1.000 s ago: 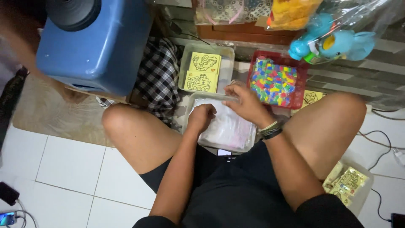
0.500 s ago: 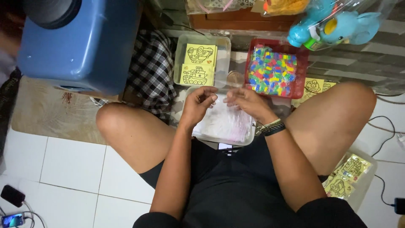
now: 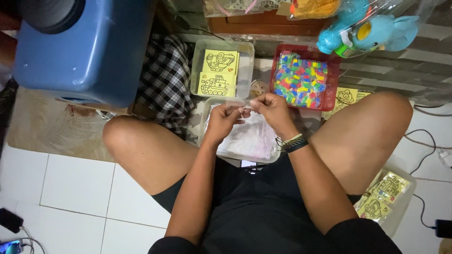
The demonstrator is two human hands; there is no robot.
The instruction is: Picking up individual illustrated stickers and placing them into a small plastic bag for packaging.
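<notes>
My left hand (image 3: 225, 120) and my right hand (image 3: 271, 109) meet above a clear plastic tub (image 3: 205, 123) that rests between my knees. Both pinch a thin, see-through plastic bag (image 3: 240, 105) by its top edge, the fingertips close together. The tub holds a stack of more clear bags (image 3: 252, 141). A dark band with a light stripe sits on my right wrist (image 3: 293, 142). Just beyond my hands stands a clear tray (image 3: 246, 59) with yellow picture cards (image 3: 219, 70) and a red tray (image 3: 332, 82) full of small multicoloured packets.
A big blue plastic container (image 3: 89, 47) stands at the upper left beside a black-and-white checked cloth (image 3: 165, 80). A blue toy in plastic wrap (image 3: 362, 28) lies at the upper right. Another clear tub of yellow cards (image 3: 386, 197) sits by my right thigh. Cables lie on the white tiles.
My hands rose from inside the tub and came together, lifting one clear bag between the fingertips. The view also shifted slightly.
</notes>
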